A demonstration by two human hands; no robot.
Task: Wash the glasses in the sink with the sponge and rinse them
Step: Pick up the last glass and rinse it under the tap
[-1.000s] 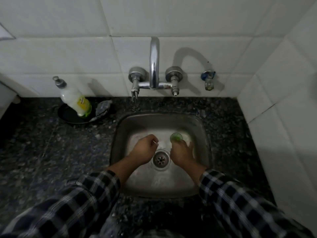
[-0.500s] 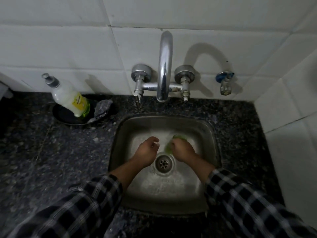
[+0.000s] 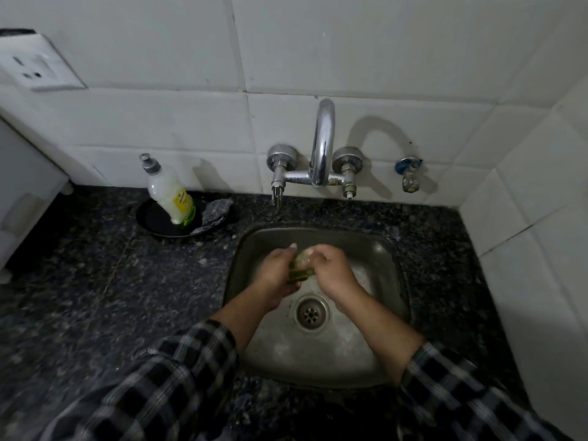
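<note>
Over the back of the steel sink (image 3: 386,249) my two hands meet around a small greenish glass (image 3: 300,267). My left hand (image 3: 275,276) wraps it from the left and below. My right hand (image 3: 334,272) closes on it from the right, fingers curled over its top. Most of the glass is hidden by my fingers and it is blurred. I cannot make out a sponge in either hand. The drain (image 3: 310,313) lies just in front of my hands.
A chrome tap (image 3: 323,144) arches from the tiled wall above the sink, no stream visible. On the dark granite counter at left, a black dish (image 3: 156,224) holds a soap bottle (image 3: 170,192) and a grey scrubber (image 3: 216,210). A small valve (image 3: 409,173) sits at right.
My hands were apart on either side of the drain, the right one holding the glass. They have risen and come together, both now on the glass. The view has tilted up.
</note>
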